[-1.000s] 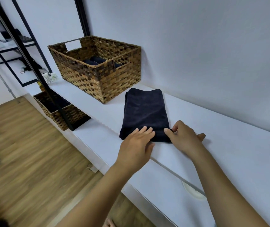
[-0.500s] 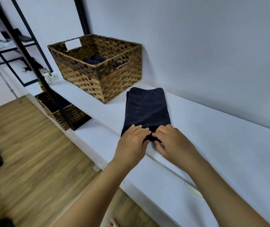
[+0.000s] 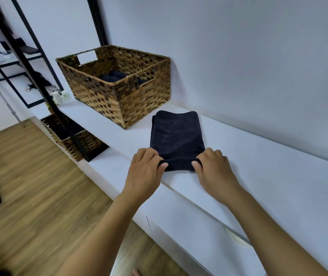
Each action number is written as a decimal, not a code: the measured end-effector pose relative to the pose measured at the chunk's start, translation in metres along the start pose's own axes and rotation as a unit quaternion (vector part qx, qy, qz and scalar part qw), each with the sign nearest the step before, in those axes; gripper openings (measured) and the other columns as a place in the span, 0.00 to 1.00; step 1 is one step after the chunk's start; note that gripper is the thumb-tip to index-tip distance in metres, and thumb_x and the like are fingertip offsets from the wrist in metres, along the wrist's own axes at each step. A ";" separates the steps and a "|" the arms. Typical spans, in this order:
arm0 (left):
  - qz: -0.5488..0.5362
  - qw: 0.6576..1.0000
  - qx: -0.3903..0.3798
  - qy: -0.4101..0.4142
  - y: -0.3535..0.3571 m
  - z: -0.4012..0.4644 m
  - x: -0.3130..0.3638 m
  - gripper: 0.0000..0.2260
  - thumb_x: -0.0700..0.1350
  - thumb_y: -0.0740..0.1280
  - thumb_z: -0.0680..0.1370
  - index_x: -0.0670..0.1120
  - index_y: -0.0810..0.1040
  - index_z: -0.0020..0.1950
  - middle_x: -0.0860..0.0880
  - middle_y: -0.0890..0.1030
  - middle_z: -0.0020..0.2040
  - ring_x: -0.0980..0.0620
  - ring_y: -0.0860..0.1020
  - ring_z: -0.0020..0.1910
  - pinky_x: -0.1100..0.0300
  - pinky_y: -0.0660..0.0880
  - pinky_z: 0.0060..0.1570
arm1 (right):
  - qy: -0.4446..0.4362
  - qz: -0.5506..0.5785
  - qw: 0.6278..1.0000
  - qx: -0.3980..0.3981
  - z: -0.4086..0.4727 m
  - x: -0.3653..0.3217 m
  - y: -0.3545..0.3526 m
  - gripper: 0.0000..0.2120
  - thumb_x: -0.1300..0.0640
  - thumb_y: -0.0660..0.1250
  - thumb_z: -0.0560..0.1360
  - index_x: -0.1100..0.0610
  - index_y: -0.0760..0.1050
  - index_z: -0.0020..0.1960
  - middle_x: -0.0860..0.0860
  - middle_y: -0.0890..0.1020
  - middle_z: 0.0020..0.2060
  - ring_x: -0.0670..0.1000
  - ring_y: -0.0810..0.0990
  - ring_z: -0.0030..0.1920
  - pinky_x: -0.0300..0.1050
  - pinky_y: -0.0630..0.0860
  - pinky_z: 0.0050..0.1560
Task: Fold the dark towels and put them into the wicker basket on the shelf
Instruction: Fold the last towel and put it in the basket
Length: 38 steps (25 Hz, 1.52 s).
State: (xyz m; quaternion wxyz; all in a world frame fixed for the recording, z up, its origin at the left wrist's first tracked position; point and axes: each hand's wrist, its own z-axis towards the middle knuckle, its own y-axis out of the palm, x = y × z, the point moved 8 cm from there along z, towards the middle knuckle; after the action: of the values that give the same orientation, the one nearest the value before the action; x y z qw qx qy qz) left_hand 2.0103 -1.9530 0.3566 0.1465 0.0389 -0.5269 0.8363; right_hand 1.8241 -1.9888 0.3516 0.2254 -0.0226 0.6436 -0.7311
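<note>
A dark navy towel (image 3: 176, 134), folded into a long strip, lies on the white shelf (image 3: 258, 160) just right of the wicker basket (image 3: 119, 92). Its near end is rolled up a little. My left hand (image 3: 146, 168) pinches the left corner of that near end. My right hand (image 3: 213, 166) pinches the right corner, thumb on top of the roll. Inside the basket, other dark towels (image 3: 112, 76) show above the rim.
The wall stands close behind the shelf. A second wicker basket (image 3: 73, 136) sits on a lower level at the left, behind a black metal frame post (image 3: 39, 84). Small bottles (image 3: 60, 95) stand at the shelf's far left end. Wooden floor lies below.
My hands moved from the middle of the towel's near edge out to its two corners, and the near edge is now lifted and turned over into a small roll.
</note>
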 end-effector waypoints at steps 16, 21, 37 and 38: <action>-0.068 0.997 0.004 0.036 0.005 -0.010 0.008 0.15 0.48 0.67 0.79 0.51 0.80 0.65 0.57 0.81 0.59 0.55 0.74 0.60 0.61 0.64 0.64 | -0.044 -0.058 0.989 0.127 -0.005 -0.001 -0.005 0.09 0.48 0.71 0.76 0.52 0.80 0.53 0.50 0.80 0.51 0.57 0.77 0.47 0.53 0.72 0.47; -0.079 0.994 -0.066 0.023 0.007 0.009 -0.008 0.13 0.53 0.66 0.81 0.54 0.78 0.65 0.58 0.74 0.60 0.54 0.66 0.65 0.55 0.57 0.68 | -0.017 -0.035 0.999 0.036 -0.005 0.018 0.000 0.22 0.42 0.69 0.77 0.45 0.75 0.68 0.49 0.73 0.64 0.56 0.72 0.59 0.52 0.66 0.60; 0.012 0.998 0.046 0.038 -0.004 0.017 0.026 0.06 0.40 0.68 0.79 0.49 0.78 0.53 0.52 0.78 0.48 0.49 0.75 0.48 0.53 0.70 0.53 | 0.125 -0.090 0.984 -0.085 0.022 0.001 -0.006 0.21 0.38 0.46 0.83 0.52 0.68 0.46 0.49 0.71 0.46 0.56 0.73 0.53 0.61 0.62 0.63; -0.018 0.995 0.074 0.071 -0.003 0.008 0.025 0.06 0.40 0.69 0.78 0.47 0.80 0.54 0.52 0.79 0.49 0.49 0.76 0.48 0.54 0.72 0.51 | 0.118 -0.101 0.987 -0.041 0.020 -0.004 -0.007 0.18 0.40 0.49 0.84 0.53 0.68 0.50 0.50 0.71 0.48 0.57 0.73 0.54 0.63 0.61 0.64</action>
State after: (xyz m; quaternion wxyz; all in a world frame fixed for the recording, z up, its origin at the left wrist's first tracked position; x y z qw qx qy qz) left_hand 1.9866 -1.9542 0.3678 0.1957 -0.0007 -0.4511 0.8707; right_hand 1.8320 -2.0057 0.3629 0.0716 -0.0101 0.6895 -0.7207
